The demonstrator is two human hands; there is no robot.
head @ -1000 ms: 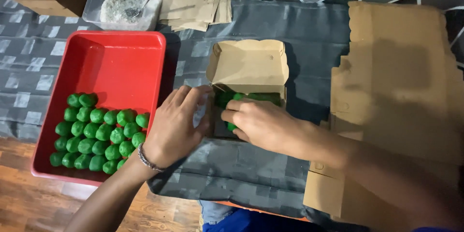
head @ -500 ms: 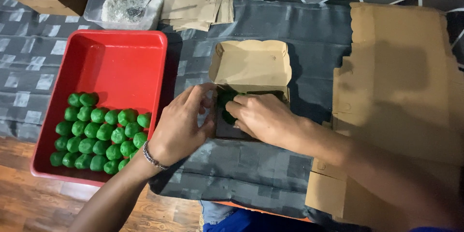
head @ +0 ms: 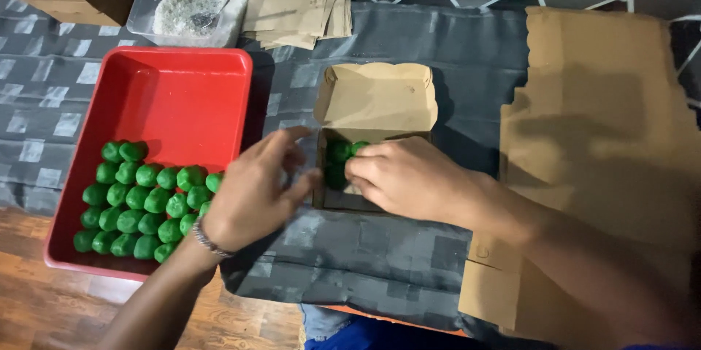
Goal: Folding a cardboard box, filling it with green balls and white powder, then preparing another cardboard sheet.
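Note:
A small brown cardboard box stands open on the dark cloth, its lid folded back. Several green balls lie in its left part. My right hand reaches into the box from the right, its curled fingertips against the balls; I cannot tell whether it grips one. My left hand hovers just left of the box with fingers apart, thumb at the box's left wall, holding nothing. A red tray to the left holds several rows of green balls in its near half.
A clear plastic tub of whitish grains with a spoon sits at the back left. A stack of flat brown box blanks lies beside it. A large flattened cardboard sheet covers the right side. The wooden floor shows at the lower left.
My left hand has lifted off the box's left edge and spread its fingers. My right hand has stayed inside the box on the green balls.

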